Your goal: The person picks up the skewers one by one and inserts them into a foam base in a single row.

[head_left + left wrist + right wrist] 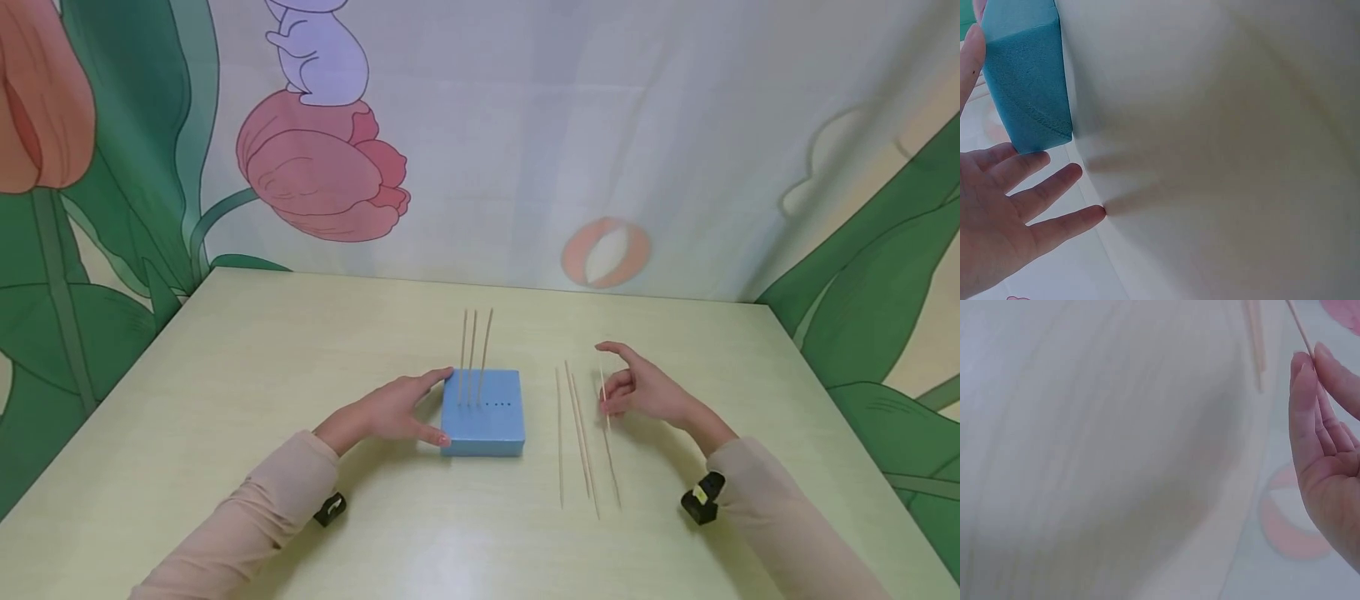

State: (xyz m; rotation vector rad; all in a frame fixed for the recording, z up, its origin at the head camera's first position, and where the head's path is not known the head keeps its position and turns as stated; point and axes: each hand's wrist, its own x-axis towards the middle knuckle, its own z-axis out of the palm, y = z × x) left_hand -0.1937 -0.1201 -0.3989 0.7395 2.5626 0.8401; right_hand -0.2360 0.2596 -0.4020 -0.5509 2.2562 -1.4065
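Note:
A blue block point(483, 425) stands on the table, with three thin wooden sticks point(472, 354) upright in its left part and a row of small holes to their right. At the block's left side, my left hand point(393, 408) holds it between thumb and fingers at its front and back corners; the left wrist view shows the other fingers spread. Off to the right, my right hand point(648, 387) pinches one thin stick point(1299, 325) between thumb and fingertip, raised over the table. Just left of and below this hand lie several loose sticks point(560, 450).
The pale wooden table point(322, 350) stretches around the block on every side. Behind it hangs a curtain point(487, 167) printed with flowers and leaves. A small black device point(702, 498) is strapped at the right wrist, another point(330, 508) at the left.

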